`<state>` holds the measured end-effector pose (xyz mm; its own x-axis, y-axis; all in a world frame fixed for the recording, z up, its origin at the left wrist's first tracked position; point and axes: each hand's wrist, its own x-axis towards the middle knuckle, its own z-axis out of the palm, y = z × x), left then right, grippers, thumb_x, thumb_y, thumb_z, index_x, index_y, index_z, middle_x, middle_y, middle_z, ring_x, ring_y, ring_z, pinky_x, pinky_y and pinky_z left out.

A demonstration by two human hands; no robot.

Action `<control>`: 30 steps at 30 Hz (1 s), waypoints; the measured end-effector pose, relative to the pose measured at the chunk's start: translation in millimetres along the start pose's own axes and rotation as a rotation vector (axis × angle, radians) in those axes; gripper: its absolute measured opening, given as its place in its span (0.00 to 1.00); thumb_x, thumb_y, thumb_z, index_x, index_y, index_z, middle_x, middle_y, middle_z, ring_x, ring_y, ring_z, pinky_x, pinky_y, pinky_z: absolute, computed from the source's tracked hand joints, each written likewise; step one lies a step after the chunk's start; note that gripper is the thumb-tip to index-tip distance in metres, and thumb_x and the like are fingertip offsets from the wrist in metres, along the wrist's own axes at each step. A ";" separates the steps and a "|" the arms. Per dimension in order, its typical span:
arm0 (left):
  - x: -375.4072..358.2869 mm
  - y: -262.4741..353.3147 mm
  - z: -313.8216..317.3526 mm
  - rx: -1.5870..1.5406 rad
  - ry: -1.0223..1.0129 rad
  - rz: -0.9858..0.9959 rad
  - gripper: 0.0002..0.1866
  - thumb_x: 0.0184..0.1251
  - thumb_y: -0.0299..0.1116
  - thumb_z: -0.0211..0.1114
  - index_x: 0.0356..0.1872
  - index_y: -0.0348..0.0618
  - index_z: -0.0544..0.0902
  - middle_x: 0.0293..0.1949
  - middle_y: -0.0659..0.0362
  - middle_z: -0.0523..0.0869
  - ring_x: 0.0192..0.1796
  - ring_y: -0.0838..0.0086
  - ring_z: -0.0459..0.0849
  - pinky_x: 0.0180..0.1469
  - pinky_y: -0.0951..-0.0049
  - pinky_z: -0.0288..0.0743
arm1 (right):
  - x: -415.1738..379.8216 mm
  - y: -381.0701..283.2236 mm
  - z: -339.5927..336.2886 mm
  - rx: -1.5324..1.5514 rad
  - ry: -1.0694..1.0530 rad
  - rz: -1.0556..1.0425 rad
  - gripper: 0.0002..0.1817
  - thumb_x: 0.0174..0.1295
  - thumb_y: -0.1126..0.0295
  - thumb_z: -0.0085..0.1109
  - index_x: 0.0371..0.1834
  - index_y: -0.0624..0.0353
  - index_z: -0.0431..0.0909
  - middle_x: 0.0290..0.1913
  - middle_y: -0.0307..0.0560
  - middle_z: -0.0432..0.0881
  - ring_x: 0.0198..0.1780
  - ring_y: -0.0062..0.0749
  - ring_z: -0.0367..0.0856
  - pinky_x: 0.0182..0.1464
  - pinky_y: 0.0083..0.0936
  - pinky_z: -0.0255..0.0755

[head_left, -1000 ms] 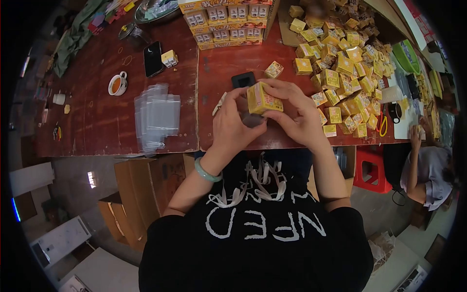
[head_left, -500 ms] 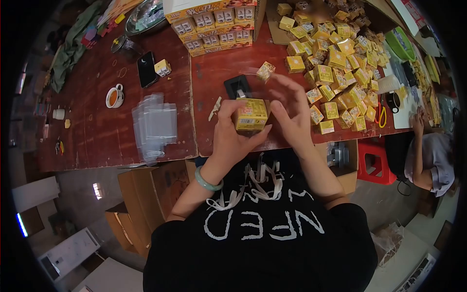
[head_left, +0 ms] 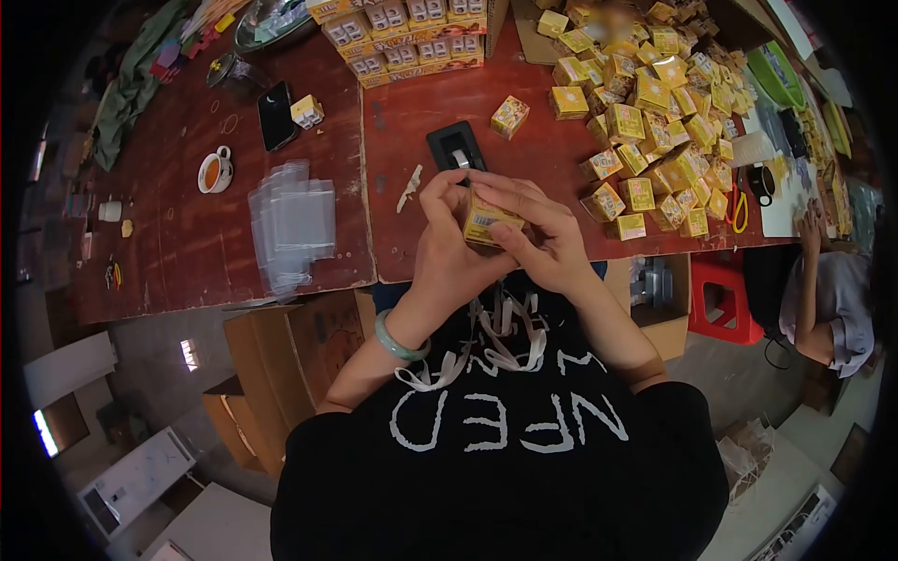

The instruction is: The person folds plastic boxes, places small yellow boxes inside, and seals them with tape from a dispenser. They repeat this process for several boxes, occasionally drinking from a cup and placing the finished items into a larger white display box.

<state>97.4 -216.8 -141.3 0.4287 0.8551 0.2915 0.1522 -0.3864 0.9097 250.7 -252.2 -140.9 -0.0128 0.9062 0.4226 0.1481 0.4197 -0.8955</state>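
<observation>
Just ahead of my fingers: black tape dispenser (head_left: 456,147), one loose box (head_left: 510,116) past it. Far right: heap of yellow boxes (head_left: 655,93). Left: stack of clear bags (head_left: 292,222), further left a cup (head_left: 214,172), phone (head_left: 277,114). Ahead: packed cartons (head_left: 412,33). Right, lower: red stool (head_left: 720,304), another person (head_left: 828,290).

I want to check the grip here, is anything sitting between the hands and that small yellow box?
Nothing visible does. The left hand and the right hand both close directly on the small yellow box, fingers wrapped over its top and sides. The black tape dispenser lies on the table beyond them, apart from the box.
</observation>
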 end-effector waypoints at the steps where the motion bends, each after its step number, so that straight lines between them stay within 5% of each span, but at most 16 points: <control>1: -1.2 0.0 -0.8 -0.017 -0.025 -0.019 0.49 0.50 0.31 0.82 0.66 0.39 0.54 0.45 0.50 0.79 0.45 0.63 0.85 0.47 0.66 0.79 | -0.7 -1.5 -1.4 0.000 -0.017 -0.006 0.21 0.64 0.72 0.65 0.62 0.61 0.80 0.65 0.55 0.79 0.63 0.47 0.78 0.65 0.39 0.69; 9: -4.9 3.7 -4.2 -0.006 -0.076 -0.077 0.49 0.50 0.28 0.82 0.66 0.40 0.53 0.48 0.50 0.77 0.50 0.67 0.82 0.51 0.68 0.77 | -3.7 -6.6 -2.0 -0.098 -0.025 -0.006 0.18 0.68 0.74 0.61 0.61 0.62 0.80 0.64 0.55 0.80 0.61 0.43 0.80 0.64 0.36 0.71; 12: -5.9 8.1 -5.0 0.005 -0.093 -0.121 0.49 0.49 0.28 0.82 0.65 0.39 0.53 0.49 0.50 0.77 0.51 0.66 0.82 0.52 0.67 0.77 | -3.0 -11.5 -2.4 0.132 0.037 0.195 0.16 0.69 0.74 0.62 0.59 0.63 0.81 0.61 0.55 0.83 0.55 0.35 0.84 0.58 0.29 0.76; 18: -4.9 17.6 -7.8 0.036 -0.120 -0.178 0.47 0.49 0.30 0.82 0.65 0.38 0.56 0.48 0.50 0.78 0.50 0.65 0.84 0.52 0.67 0.78 | -3.8 -14.1 3.5 0.153 0.146 0.290 0.13 0.71 0.71 0.61 0.53 0.67 0.83 0.47 0.50 0.89 0.46 0.25 0.86 0.48 0.22 0.80; 24: -8.0 18.9 -0.5 0.071 -0.128 -0.234 0.47 0.48 0.34 0.80 0.65 0.40 0.57 0.44 0.49 0.82 0.46 0.54 0.88 0.46 0.59 0.81 | -4.0 -11.3 6.6 0.337 0.261 0.439 0.13 0.74 0.70 0.58 0.51 0.70 0.84 0.43 0.47 0.89 0.44 0.21 0.85 0.47 0.20 0.80; 27: -7.3 18.3 -0.9 0.058 -0.122 -0.276 0.47 0.50 0.31 0.82 0.66 0.38 0.56 0.48 0.50 0.80 0.51 0.64 0.85 0.52 0.68 0.79 | -7.4 -14.5 8.7 0.328 0.200 0.425 0.14 0.73 0.69 0.58 0.53 0.70 0.83 0.45 0.46 0.89 0.46 0.20 0.84 0.48 0.20 0.80; 30: -7.5 17.5 -0.9 0.066 -0.107 -0.236 0.48 0.50 0.31 0.81 0.66 0.38 0.56 0.49 0.49 0.80 0.51 0.64 0.85 0.52 0.68 0.79 | -9.1 -22.6 14.0 0.348 0.230 0.413 0.14 0.73 0.70 0.59 0.53 0.69 0.83 0.48 0.47 0.88 0.48 0.20 0.83 0.50 0.20 0.79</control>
<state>96.0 -229.7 -127.4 0.4653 0.8843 0.0376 0.3151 -0.2051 0.9266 233.6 -269.2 -126.4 0.1973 0.9803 0.0133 -0.2389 0.0612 -0.9691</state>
